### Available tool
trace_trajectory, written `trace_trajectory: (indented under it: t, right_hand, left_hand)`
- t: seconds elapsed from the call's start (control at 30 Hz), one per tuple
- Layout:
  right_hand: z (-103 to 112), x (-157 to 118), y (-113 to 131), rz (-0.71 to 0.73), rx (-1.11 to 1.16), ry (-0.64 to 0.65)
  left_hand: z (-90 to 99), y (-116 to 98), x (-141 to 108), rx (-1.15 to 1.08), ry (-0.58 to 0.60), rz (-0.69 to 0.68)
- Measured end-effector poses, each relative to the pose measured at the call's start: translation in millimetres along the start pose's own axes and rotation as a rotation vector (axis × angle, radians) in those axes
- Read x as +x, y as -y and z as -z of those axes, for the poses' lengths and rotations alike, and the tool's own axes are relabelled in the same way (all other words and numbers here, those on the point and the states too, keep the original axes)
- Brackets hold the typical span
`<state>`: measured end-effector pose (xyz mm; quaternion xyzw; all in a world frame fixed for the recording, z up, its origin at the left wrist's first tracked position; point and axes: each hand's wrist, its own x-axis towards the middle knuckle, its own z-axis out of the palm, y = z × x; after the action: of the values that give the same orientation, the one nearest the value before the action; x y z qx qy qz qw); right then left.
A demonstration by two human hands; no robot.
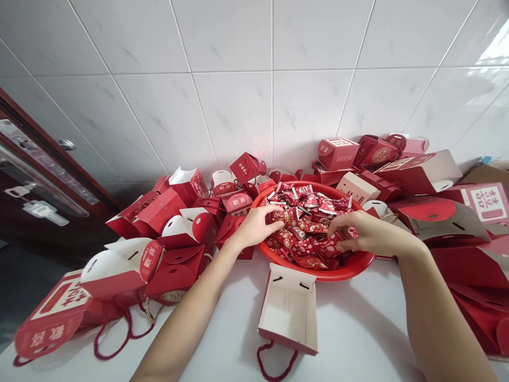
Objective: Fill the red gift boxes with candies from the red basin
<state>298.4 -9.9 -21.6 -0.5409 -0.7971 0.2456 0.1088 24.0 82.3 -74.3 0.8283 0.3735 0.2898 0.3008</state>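
A red plastic basin (350, 271) heaped with red-wrapped candies (308, 233) stands in front of me. My left hand (259, 225) reaches over its left rim, thumb and forefinger closed about the end of a wrapped candy (289, 216). From the right, my right hand (360, 233) dips into the heap with curled fingers around another candy (328, 246); its grip is partly hidden. Between my forearms, touching the basin's near side, an open gift box (288, 313) shows its white, bare inside. A dark red cord handle (277, 371) trails from its front.
Red and white gift boxes crowd the left (119, 270) and are piled at the right (441, 223). More small boxes (238, 199) line the tiled wall (234, 106) behind. Keys (43, 211) hang at a dark red door or cabinet edge (59, 159) on the far left. The white tabletop (350, 329) lies below.
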Motion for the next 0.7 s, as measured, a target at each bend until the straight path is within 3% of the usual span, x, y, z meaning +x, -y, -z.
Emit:
trace_trajectory:
  t: [0.27,0.47,0.7]
  right_hand:
    - [-12.2,14.2,-7.0,0.178,0.400,-0.407]
    - [-27.0,26.3,1.0,0.172,0.705,-0.380]
    - [-35.0,31.7,11.3,0.179,0.713,-0.399]
  left_hand:
    - [-2.7,7.0,1.1,-0.131,-0.040,-0.122]
    - [-6.0,-2.0,0.2,-0.234,-0.038,-0.193]
    - [-5.9,-18.6,-5.6,-0.327,-0.054,-0.149]
